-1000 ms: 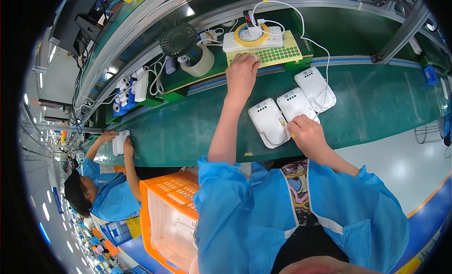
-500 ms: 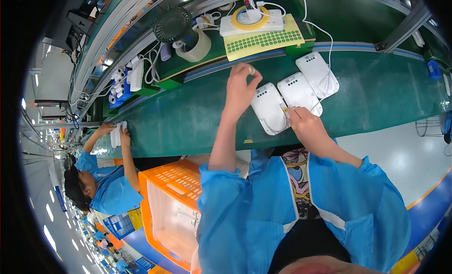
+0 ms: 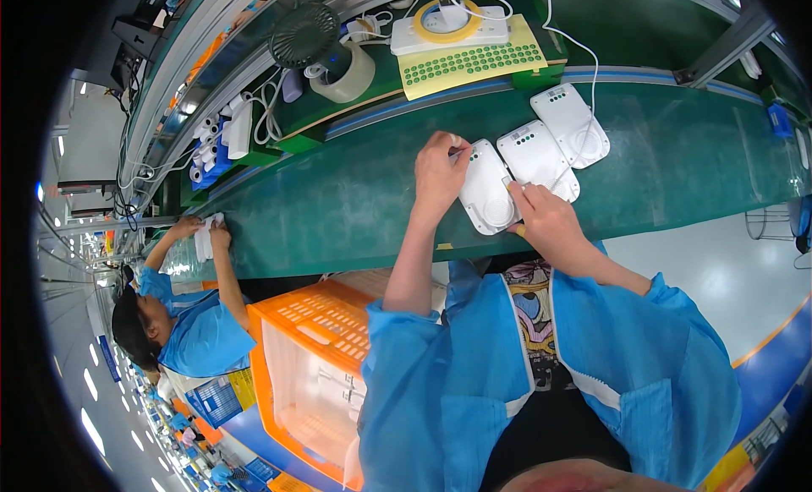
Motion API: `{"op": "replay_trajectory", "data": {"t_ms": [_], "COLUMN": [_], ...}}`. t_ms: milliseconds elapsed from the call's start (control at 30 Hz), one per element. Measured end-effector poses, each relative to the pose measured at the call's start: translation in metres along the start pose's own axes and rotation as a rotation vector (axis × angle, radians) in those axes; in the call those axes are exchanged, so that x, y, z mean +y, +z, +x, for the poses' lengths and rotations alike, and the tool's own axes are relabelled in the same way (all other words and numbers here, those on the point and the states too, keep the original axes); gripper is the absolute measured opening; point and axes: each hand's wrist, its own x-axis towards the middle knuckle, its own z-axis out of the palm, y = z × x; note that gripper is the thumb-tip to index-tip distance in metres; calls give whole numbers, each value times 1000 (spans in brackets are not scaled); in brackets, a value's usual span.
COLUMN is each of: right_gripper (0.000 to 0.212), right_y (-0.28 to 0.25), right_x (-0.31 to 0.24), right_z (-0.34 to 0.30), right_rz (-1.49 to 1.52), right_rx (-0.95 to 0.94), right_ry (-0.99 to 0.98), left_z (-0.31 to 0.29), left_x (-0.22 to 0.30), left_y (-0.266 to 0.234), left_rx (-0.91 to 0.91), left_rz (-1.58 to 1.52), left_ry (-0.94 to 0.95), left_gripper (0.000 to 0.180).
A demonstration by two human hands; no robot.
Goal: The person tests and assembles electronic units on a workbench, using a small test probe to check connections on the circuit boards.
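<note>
Plainly, the white case (image 3: 484, 188) lies flat on the belt (image 3: 338, 205); left hand (image 3: 438, 169) pinches its top edge, right hand (image 3: 545, 221) pins its side. Probably light, rigid, slick plastic; best held by edges.

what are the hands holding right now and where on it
Both hands are on the nearest white device on the green belt: left hand at its upper left edge, right hand at its right side.
</note>
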Motion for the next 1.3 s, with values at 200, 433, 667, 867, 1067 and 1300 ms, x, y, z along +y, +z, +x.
{"op": "replay_trajectory", "data": {"t_ms": [200,433,667,867,1067,1300], "right_gripper": [71,60,23,13,12,16], "right_y": [10,23,-19,-34,-24,-11], "right_x": [5,7,32,80,78,64], "right_z": [-3,-8,-15,-28,-17,-16], "right_rz": [-58,-35,40,97,142,156], "right_rx": [9,141,340,374,324,320], "right_ry": [-35,-100,-15,243,280,351], "left_z": [0,2,-7,-42,-47,-56], "left_x": [-6,-17,5,75,68,60], "left_y": [6,14,20,63,61,49], "left_rx": [28,39,133,-109,-194,-181], "left_rz": [-128,-220,97,333,325,334], "left_ry": [-62,-150,38,360,369,325], "left_gripper": [17,30,30,75,93,93]}}
